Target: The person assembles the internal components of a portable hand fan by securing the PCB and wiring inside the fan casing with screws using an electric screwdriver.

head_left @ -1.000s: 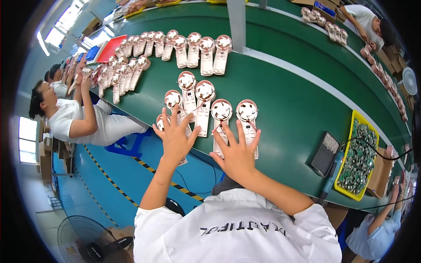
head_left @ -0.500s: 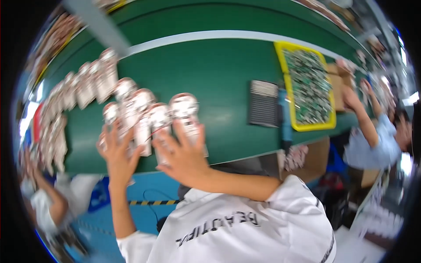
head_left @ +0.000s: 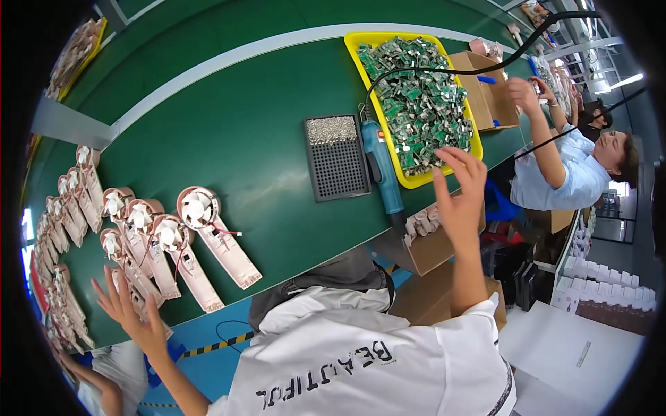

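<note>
Right hand [head_left: 461, 191] spread, empty, reaching toward yellow tray [head_left: 357, 52] of green circuit boards [head_left: 420, 97]. Left hand [head_left: 132, 312] open beside pink fan housings [head_left: 173, 239] on green worktop [head_left: 229, 132]. Blue screwdriver [head_left: 381, 170], black screw tray [head_left: 336, 159] between.

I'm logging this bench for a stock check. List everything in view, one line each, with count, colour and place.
fan halves: four in the near group, pinkish-white with white blades, left on the belt; more in rows at the far left edge
belt: one, green with a white stripe, across the middle
circuit boards: a heap, green, inside the tray
tray: one, yellow, right of centre
screw plate: one, dark grey, left of the tray
screwdriver: one, blue, powered, between plate and tray
cardboard boxes: two, brown, one beyond the tray, one at the near belt edge
co-worker: one, light blue shirt, far right
left hand: spread, empty, by the fan halves
right hand: open, empty, at the tray's near edge
</note>
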